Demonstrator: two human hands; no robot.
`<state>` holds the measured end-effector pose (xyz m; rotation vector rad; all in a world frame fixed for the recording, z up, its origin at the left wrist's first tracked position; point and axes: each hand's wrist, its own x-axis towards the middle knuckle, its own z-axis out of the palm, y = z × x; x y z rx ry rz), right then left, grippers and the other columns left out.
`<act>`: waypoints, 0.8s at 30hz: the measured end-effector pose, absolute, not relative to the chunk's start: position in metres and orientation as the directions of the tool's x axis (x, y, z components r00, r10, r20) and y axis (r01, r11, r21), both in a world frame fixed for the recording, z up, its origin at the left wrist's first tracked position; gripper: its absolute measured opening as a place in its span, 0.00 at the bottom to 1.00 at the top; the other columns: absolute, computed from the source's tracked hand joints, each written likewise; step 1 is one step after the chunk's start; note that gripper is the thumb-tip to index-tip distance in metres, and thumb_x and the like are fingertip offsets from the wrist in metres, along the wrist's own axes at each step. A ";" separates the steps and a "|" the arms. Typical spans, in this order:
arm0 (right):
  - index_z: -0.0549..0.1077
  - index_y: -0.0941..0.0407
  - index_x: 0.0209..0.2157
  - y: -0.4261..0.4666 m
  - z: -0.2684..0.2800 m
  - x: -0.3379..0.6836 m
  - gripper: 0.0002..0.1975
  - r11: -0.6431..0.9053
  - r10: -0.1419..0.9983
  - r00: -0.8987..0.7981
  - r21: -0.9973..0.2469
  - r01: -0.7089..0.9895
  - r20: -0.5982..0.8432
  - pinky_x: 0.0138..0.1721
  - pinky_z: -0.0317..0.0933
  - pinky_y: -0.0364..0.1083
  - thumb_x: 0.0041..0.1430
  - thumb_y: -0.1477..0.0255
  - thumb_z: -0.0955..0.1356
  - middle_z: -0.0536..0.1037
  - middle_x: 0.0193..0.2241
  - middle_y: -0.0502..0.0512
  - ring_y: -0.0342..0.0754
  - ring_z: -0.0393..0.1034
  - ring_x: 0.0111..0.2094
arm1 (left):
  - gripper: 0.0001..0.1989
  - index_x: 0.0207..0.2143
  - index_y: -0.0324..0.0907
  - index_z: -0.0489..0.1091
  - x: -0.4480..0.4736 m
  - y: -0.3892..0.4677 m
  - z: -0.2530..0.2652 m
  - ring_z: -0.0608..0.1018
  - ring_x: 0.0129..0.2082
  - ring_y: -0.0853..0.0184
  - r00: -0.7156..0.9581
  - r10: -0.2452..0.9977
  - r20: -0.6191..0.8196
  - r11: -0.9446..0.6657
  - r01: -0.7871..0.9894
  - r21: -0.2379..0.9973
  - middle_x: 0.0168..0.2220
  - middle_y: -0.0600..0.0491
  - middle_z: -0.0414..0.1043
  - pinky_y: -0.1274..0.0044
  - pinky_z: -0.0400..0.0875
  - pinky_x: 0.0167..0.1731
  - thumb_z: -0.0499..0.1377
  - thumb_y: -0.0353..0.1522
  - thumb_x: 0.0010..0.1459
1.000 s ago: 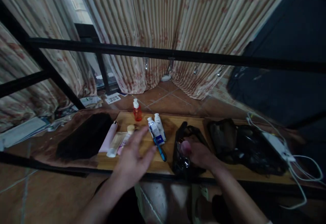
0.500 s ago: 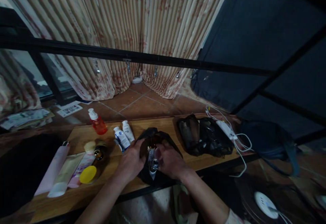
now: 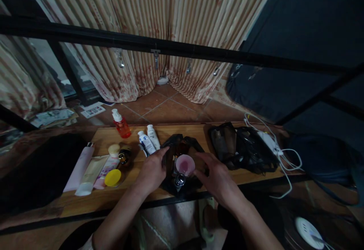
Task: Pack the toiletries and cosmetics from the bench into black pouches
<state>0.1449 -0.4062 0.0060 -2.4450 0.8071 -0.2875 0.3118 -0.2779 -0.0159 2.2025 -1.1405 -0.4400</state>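
A black plastic bag stands with its mouth open on the wooden board in front of me. My left hand is closed on the bag's left rim. On the other side, my right hand has thumb and fingers spread beside a round pink cup-like thing, which sits inside the bag. Below that pink thing, a shiny silver cap shows at the near edge. The bag's deeper contents are dark. Two small white bottles lie just beyond my left hand.
On the wooden board, several tubes, a yellow-lidded jar, a dark bottle and a red pump bottle are at left. Another black bag and a white power strip with cables lie right. A black metal bar crosses ahead.
My right hand has moved back from the bag's inside and its fingers have spread, baring the pink thing. My left hand stays at the left rim. The whole view has shifted.
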 end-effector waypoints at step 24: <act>0.75 0.55 0.34 -0.374 0.042 0.271 0.07 -0.918 -0.116 0.992 -0.389 -0.085 0.058 0.36 0.61 0.43 0.57 0.77 0.64 0.78 0.31 0.52 0.46 0.72 0.34 | 0.18 0.46 0.34 0.70 0.270 -0.291 -0.050 0.74 0.49 0.55 0.508 -0.846 0.163 -0.184 -0.564 0.805 0.46 0.42 0.74 0.68 0.69 0.51 0.53 0.25 0.52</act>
